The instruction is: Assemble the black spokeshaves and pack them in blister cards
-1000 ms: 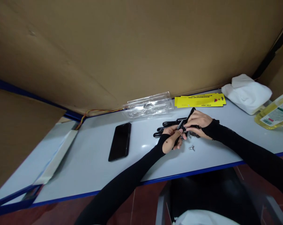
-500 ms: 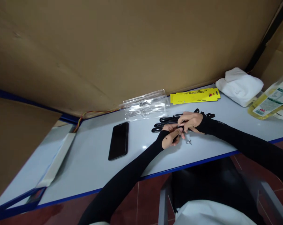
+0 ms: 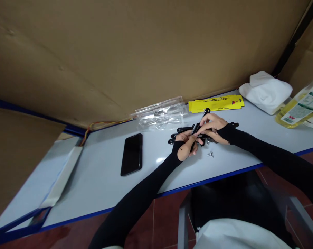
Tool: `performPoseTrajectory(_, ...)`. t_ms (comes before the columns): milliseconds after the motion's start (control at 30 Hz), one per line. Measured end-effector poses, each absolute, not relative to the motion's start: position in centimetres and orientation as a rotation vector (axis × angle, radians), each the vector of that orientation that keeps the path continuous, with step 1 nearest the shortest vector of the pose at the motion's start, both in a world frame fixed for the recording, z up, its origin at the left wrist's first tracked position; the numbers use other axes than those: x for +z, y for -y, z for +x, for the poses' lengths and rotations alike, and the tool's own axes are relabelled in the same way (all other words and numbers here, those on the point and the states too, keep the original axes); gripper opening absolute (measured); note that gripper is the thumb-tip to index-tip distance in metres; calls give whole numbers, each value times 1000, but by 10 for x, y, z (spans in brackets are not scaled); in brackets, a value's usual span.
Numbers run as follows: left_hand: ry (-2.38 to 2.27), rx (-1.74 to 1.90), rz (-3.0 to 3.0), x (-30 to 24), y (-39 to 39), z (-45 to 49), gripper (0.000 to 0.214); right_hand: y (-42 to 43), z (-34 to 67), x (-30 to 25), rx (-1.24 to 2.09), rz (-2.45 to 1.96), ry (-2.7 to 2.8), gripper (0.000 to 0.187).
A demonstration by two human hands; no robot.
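My left hand is closed round a black spokeshave, which tilts up and away over the table. At the tool's middle, where a shiny metal strip shows, my right hand presses its fingers; whether a small part is pinched there I cannot make out. Under and behind my hands lie several more black spokeshaves, partly hidden. Small silver screws rest on the table just in front of my right hand.
Clear plastic blister shells and yellow cards lie along the cardboard wall. A black phone is on the left. On the right are a white cloth bundle and a bottle of yellow liquid. The blue table edge runs before me.
The spokeshave in my left hand has turned so that one end now points up and away. My right hand has shifted slightly up and away from me, uncovering more screws.
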State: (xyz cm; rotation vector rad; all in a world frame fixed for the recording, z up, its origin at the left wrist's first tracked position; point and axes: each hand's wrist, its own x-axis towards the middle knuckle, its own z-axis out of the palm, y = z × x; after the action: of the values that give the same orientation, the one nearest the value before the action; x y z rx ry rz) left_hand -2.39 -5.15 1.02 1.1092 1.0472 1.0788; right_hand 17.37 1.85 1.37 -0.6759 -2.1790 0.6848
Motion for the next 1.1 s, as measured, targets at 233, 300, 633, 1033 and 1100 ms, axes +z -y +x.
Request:
performPoseTrajectory(233, -1076, 1135, 1125, 5, 54, -24, 53, -16, 174, 17, 507, -622, 2150, 31)
performPoseTrajectory(300, -1085, 1139, 1131, 6, 56, -23, 52, -18, 175, 17, 408, -533, 2194, 27)
performPoseTrajectory(633, -1126, 1228, 1173, -6, 58, -24, 44, -13, 174, 16, 512, -512, 2144, 16)
performPoseTrajectory(1033, -1115, 1214, 1136, 5, 58, -23, 44, -12, 177, 19, 500, -408, 2188, 14)
performPoseTrajectory(1100, -1113, 1238, 1123, 3, 58, -23, 44, -13, 177, 19, 528, -436, 2168, 12)
